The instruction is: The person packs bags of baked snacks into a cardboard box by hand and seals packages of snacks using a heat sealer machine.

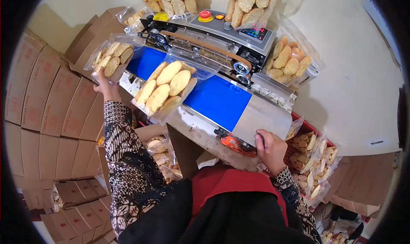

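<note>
My left hand is closed on the lower edge of a clear bag of oval toasted bread slices at the left end of the band sealer. Midway along its blue conveyor belt lies a second bag of bread slices, its clear top reaching into the sealing rollers. At the right end, my right hand rests at the edge of the grey metal plate, fingers loosely bent, with nothing visible in them.
Filled bags stand behind and right of the machine. A red crate holding several bags is at my right. An open carton with bags sits below the belt. Stacked cartons line the left. An orange-handled tool is under the plate.
</note>
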Available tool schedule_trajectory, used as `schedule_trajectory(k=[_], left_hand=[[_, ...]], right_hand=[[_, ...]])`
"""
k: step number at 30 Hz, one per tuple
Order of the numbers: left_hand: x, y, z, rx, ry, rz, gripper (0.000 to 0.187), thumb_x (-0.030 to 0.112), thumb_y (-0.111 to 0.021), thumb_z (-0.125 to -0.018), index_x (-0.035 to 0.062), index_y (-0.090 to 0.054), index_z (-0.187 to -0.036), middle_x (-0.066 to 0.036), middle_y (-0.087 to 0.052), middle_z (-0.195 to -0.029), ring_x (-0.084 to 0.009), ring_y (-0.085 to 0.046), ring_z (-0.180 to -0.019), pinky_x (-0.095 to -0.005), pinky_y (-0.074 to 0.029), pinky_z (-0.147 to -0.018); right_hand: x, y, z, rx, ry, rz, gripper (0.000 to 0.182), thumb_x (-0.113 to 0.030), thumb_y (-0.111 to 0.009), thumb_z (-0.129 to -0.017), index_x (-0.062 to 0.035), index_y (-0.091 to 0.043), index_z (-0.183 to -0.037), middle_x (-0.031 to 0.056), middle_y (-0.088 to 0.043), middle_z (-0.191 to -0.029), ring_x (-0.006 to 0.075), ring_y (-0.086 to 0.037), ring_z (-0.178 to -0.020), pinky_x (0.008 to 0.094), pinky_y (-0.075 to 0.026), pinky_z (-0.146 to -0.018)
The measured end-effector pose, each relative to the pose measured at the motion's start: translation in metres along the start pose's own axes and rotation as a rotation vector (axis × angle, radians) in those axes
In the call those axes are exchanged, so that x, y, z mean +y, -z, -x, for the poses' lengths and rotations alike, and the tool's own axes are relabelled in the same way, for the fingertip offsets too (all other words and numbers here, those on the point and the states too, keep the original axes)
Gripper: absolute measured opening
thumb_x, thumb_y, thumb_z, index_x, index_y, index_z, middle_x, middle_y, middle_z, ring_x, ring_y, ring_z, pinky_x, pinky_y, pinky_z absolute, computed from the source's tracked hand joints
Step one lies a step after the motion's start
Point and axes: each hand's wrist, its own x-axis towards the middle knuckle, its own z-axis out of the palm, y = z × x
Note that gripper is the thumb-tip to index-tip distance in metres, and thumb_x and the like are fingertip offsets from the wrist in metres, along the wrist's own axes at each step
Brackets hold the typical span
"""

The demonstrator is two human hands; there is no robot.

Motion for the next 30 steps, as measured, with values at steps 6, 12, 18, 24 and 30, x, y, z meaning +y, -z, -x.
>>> schedule_trajectory(k=[6,12,18,24,30], left_hand=[[-0.001,0.075,0.054,0.373,-0.414,-0.27,0.078,0.023,-0.074,-0.065,0.0134,-0.024,-0.124,-0.013,-0.032,-0.122,-0.0268,-0.044,-0.103,-0.0402,-0.042,-0.087],[-0.04,0.261,0.128,0.531,-0.401,-0.024,0.06,0.018,-0.055,-0.076,0.0082,-0.018,-0.122,-0.019,-0.035,-0.114,-0.0335,-0.045,-0.094,-0.0432,-0.049,-0.077],[-0.074,0.286,0.258,0.637,0.172,-0.013,0.065,0.046,-0.057,-0.069,0.0031,-0.032,-0.111,-0.018,-0.039,-0.106,-0.0353,-0.044,-0.098,-0.0496,-0.045,-0.069],[-0.173,0.425,0.197,0.452,1.094,-0.031,0.061,0.047,-0.054,-0.07,0.0024,-0.041,-0.108,-0.015,-0.052,-0.099,-0.0325,-0.049,-0.093,-0.0461,-0.043,-0.063],[-0.137,0.407,0.122,0.417,0.519,-1.156,0.063,0.046,-0.063,-0.067,0.0116,-0.042,-0.115,-0.012,-0.047,-0.11,-0.0259,-0.049,-0.094,-0.0366,-0.046,-0.069]], right_hand=[[0.004,0.0,0.003,0.028,0.021,-0.036,0.008,-0.007,-0.06,-0.074,-0.0051,-0.058,-0.082,0.0103,-0.059,-0.066,0.0254,-0.058,-0.057,0.0307,-0.046,-0.051],[0.004,0.003,0.001,0.032,0.05,-0.04,0.008,-0.008,-0.061,-0.073,-0.0048,-0.058,-0.08,0.0101,-0.059,-0.067,0.0253,-0.058,-0.058,0.0315,-0.046,-0.052],[0.006,0.003,0.002,-0.002,0.073,-0.053,0.008,-0.008,-0.061,-0.073,-0.0048,-0.058,-0.08,0.0096,-0.059,-0.068,0.0254,-0.058,-0.058,0.0317,-0.047,-0.052],[0.012,0.0,0.007,0.023,0.113,-0.055,0.009,-0.01,-0.058,-0.074,-0.0058,-0.057,-0.081,0.008,-0.058,-0.068,0.024,-0.058,-0.06,0.0329,-0.047,-0.054],[0.016,-0.002,0.009,0.07,0.124,-0.064,0.008,-0.01,-0.059,-0.073,-0.0063,-0.056,-0.08,0.0077,-0.056,-0.066,0.0232,-0.057,-0.058,0.0326,-0.046,-0.053]])
